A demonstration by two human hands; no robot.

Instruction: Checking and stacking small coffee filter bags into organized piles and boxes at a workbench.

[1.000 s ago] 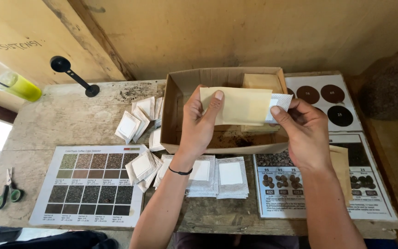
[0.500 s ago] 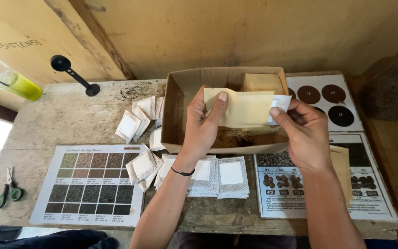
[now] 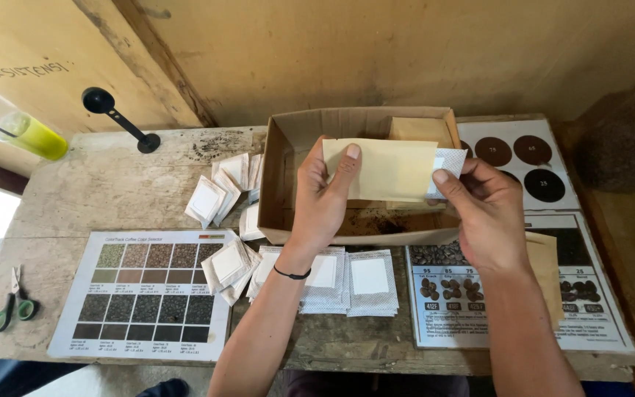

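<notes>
Left hand (image 3: 323,202) pinches the left end of a tan paper envelope (image 3: 380,170), thumb across its front, fingers behind; right hand (image 3: 485,211) pinches a white filter sachet (image 3: 450,162) at the envelope's right edge, thumb on top. Both grips closed. The sachet is partly inside or behind the envelope mouth; can't tell which. Both sit over the open cardboard box (image 3: 282,184), above the table (image 3: 112,191). To do it well, I'd say: keep the envelope mouth open with the left thumb, sachet flat and in line with the opening, light pinch so the paper doesn't crease. Pose: both forearms come up from the bottom edge, wrists straight, palms facing in, black band (image 3: 292,273) on the left wrist. More sachets (image 3: 370,278) lie near the box.
</notes>
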